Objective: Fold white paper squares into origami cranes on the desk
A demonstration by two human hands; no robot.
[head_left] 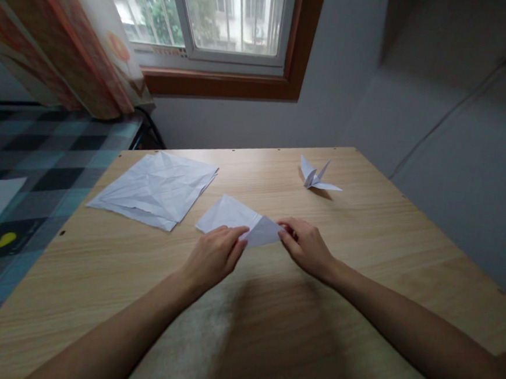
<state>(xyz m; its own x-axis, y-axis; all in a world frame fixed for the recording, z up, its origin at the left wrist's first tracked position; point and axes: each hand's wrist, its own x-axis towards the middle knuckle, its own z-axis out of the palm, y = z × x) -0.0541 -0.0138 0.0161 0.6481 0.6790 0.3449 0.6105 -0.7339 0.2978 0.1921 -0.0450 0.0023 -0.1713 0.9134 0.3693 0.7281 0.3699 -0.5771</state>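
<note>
Two bare forearms reach in from the near edge of a pale wooden table (360,279), and the hands meet around a small folded sheet (235,216) of white paper lying near the middle of the tabletop. The left hand (213,257) is curled, its fingertips closed down on the sheet's near edge. The right hand (306,247) pinches the sheet's right-hand tip between thumb and forefinger. The sheet is folded into a flat, roughly kite-like shape. Its left part lies on the wood and looks bright white, while the flap between the two hands is lifted a little and looks greyer in shadow, with a sharp crease dividing the two. Just beyond and to the left, apart from the sheet, lies a stack of larger white papers (156,189), heavily creased with diagonal fold lines. Farther back on the right, well apart from the hands, a small white paper crane (314,177) stands with wings raised. Left of the table is a blue and black checked cloth (57,162). Behind it hang an orange patterned curtain (71,47) and a wood-framed window (231,18) in the grey wall (345,74).
</note>
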